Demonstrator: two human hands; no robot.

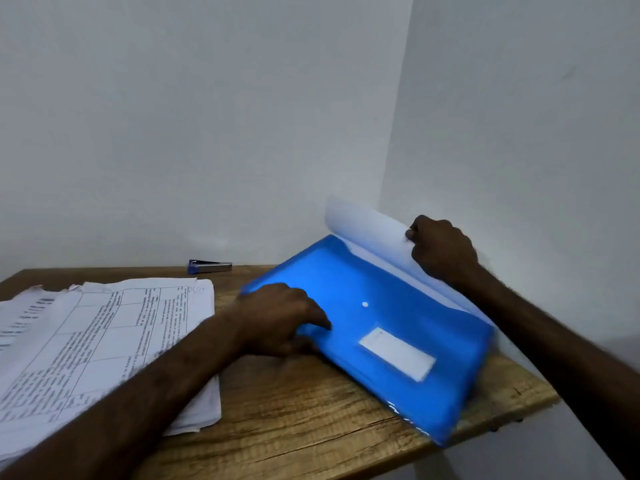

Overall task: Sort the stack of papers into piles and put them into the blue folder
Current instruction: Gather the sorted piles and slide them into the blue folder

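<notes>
A blue folder (pixel 388 306) with a white label and a white snap button lies slanted on the right part of the wooden table (pixel 294 420). White papers (pixel 374 233) stick out of its far edge and curl upward. My right hand (pixel 441 249) is closed on the upper edge of those papers, next to the wall. My left hand (pixel 280 317) rests on the folder's left edge, fingers curled and pressing down on it. A stack of printed papers (pixel 104 341) with tables lies on the left of the table, partly under my left forearm.
A blue and silver stapler (pixel 209 266) lies at the table's back edge by the wall. White walls meet in a corner right behind the folder. The folder's near right corner overhangs the table's right edge.
</notes>
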